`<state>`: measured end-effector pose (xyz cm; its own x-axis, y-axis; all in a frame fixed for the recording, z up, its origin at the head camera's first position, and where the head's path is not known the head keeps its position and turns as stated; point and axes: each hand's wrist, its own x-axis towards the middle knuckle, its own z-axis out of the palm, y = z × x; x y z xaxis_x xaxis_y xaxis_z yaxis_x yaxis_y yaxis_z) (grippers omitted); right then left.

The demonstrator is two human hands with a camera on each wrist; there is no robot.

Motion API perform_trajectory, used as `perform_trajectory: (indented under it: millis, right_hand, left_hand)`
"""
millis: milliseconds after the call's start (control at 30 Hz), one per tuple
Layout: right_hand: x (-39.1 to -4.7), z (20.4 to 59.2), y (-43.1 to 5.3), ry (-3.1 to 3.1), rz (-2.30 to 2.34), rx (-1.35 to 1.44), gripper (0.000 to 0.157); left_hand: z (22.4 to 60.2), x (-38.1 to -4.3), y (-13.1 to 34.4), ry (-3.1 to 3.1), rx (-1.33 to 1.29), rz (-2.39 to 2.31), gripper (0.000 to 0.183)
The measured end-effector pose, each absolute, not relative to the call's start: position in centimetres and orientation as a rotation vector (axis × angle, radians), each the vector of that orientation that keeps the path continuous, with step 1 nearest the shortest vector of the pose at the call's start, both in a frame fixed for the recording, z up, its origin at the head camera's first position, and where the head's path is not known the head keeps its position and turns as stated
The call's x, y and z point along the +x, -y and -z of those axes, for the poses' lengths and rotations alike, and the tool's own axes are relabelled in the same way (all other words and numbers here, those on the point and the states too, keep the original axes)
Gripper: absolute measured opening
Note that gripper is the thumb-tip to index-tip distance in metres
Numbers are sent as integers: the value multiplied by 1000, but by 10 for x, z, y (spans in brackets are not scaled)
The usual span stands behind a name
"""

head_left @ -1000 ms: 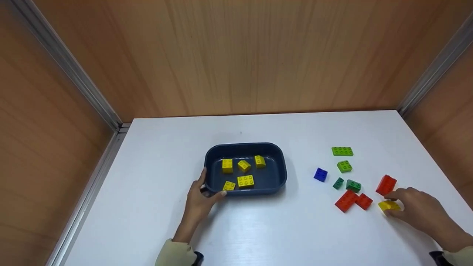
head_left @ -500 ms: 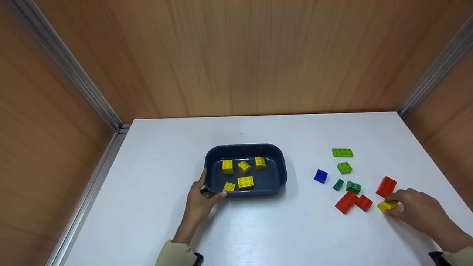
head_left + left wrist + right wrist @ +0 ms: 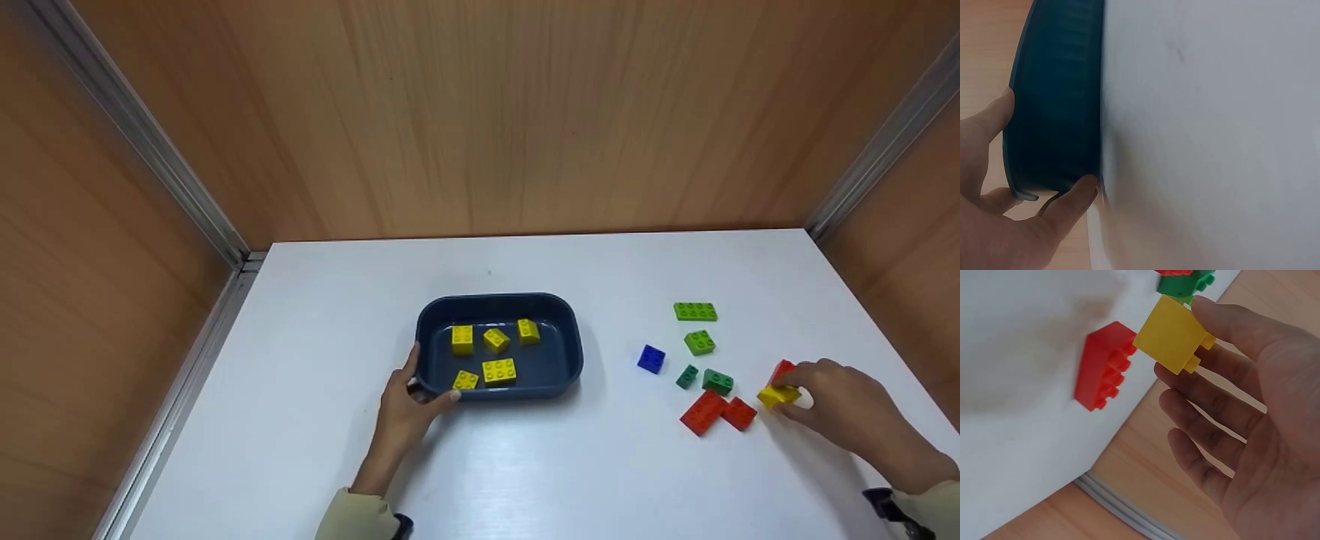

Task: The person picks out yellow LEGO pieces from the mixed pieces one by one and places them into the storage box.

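My left hand (image 3: 409,411) grips the lower left corner of a dark blue dish (image 3: 551,367), thumb at the front rim and fingers along the left side. Several yellow toy bricks (image 3: 499,370) lie inside it. In the left wrist view, the fingers and thumb (image 3: 1069,208) span the dish's end. Over at the right, my right hand (image 3: 851,405) pinches a yellow toy brick (image 3: 772,396) between thumb and fingers. The right wrist view shows this brick (image 3: 1167,334) raised off the table, studs facing the palm. A red brick (image 3: 782,369) is partly hidden behind it.
Left of the right hand lie two red bricks (image 3: 703,412), two dark green bricks (image 3: 718,382), two light green bricks (image 3: 695,311) and a blue brick (image 3: 651,358). Wooden panels (image 3: 480,112) enclose the white table (image 3: 570,472) at the back and sides.
My right hand has lifted the yellow brick off the table, slightly away from me and to the left, now partly covering the red brick. The left hand and dish have stayed put.
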<state>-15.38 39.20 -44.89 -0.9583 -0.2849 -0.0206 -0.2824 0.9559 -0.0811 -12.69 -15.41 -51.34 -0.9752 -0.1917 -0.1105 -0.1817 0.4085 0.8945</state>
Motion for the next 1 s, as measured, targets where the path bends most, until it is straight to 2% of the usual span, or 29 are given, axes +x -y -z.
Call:
perform_trajectory:
  millis: [1000]
  right_hand:
    - [-191,408,-306,-3114,85,-847,39]
  left_hand:
    - [514,-127,155,2625,339,1656,101]
